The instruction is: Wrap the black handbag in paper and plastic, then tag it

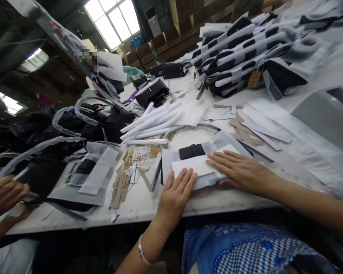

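Left hand (176, 193) and right hand (240, 170) flattened on white card (198, 164), centre-right of frame.
Both unclenched, clasping nothing: left extended up-frame, right extended toward frame left. Beneath the card, a partly wrapped handbag (191, 152).

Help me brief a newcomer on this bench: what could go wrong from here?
The white sheet might slip or crease if the left hand and right hand resting on it push unevenly. The white rolls lie in a loose pile and could roll if knocked. The brown strips lie loose nearby, so a careless sweep could scatter them.
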`<state>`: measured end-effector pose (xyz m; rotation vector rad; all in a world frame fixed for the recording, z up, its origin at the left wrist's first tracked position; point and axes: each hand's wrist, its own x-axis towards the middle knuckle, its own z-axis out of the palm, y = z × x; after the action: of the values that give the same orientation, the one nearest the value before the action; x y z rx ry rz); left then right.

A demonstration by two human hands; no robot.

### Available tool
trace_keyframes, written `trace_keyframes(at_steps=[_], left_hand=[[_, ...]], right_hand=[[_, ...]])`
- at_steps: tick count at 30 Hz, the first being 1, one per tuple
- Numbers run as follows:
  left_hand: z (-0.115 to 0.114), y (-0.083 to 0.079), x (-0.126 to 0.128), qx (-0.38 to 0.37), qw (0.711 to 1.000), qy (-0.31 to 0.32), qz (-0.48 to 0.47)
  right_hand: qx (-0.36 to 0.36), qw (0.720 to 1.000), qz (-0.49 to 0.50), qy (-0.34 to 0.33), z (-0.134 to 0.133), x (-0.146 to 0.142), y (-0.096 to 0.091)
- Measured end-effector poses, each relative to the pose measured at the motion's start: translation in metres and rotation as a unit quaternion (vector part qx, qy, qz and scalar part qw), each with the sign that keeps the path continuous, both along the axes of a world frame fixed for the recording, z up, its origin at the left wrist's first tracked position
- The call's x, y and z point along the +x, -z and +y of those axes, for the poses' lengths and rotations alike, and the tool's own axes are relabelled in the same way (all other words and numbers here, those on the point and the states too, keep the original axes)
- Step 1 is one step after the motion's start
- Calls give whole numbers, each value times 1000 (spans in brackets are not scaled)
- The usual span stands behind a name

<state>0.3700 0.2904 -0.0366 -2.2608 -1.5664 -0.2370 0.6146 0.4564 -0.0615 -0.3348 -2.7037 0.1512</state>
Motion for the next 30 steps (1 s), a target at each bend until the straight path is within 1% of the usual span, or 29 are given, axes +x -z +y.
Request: trace_keyframes(at_steps=[2, 4, 6, 10, 12, 14, 15, 16, 17, 18, 19, 20, 21, 22, 23, 24, 25, 26, 28, 30], left_hand=[[-6, -8, -12, -17, 999, -2, 27], [-7, -9, -18, -21, 999, -4, 30], [-6, -2, -21, -8, 1000, 9, 12], [-4, 20, -22, 48, 997, 23, -50], [-4, 27, -22, 62, 996, 19, -67], [-3, 29, -23, 67, 995, 22, -72], [-3, 29, -23, 68, 995, 25, -72], [-3, 29, -24, 68, 995, 28, -71], [-3, 28, -24, 68, 995, 31, -70], [-2, 28, -25, 70, 995, 34, -69], [-2, 28, -26, 70, 995, 36, -68], [-2, 28, -27, 69, 995, 38, -68], [-2, 28, -27, 68, 995, 41, -68], [-2, 28, -28, 65, 995, 42, -69], [-2, 28, -29, 60, 995, 44, -70], [-1, 28, -29, 56, 995, 46, -73], [-1, 27, -30, 53, 994, 49, -76], [0, 27, -30, 51, 994, 52, -81], [2, 24, -31, 43, 993, 58, -90], [4, 22, -32, 31, 993, 58, -98]], right_hand=[[-2, 1000, 4, -1, -1, 0, 2], [0, 1000, 2, -2, -1, -1, 4], [3, 1000, -4, -1, 1, -2, 5], [7, 1000, -11, 4, 1, -4, 2], [16, 1000, 3, 13, -7, -2, -2], [23, 998, 44, 26, -24, 2, -5], [16, 997, 73, 29, -35, 4, -6], [-6, 994, 104, 33, -47, 6, -5], [-50, 989, 130, 45, -60, 7, -4], [-119, 979, 148, 69, -72, 7, -1], [-216, 959, 151, 103, -82, 5, 1], [-331, 922, 146, 140, -91, 2, 3], [-450, 865, 144, 171, -97, -2, 4], [-557, 795, 147, 188, -102, -7, 4], [-643, 724, 157, 191, -105, -12, 4], [-705, 662, 173, 186, -107, -17, 2], [-746, 612, 195, 177, -109, -22, 1], [-771, 573, 219, 170, -111, -27, -1], [-802, 508, 268, 164, -115, -37, -4], [-818, 447, 323, 163, -119, -46, -3]])
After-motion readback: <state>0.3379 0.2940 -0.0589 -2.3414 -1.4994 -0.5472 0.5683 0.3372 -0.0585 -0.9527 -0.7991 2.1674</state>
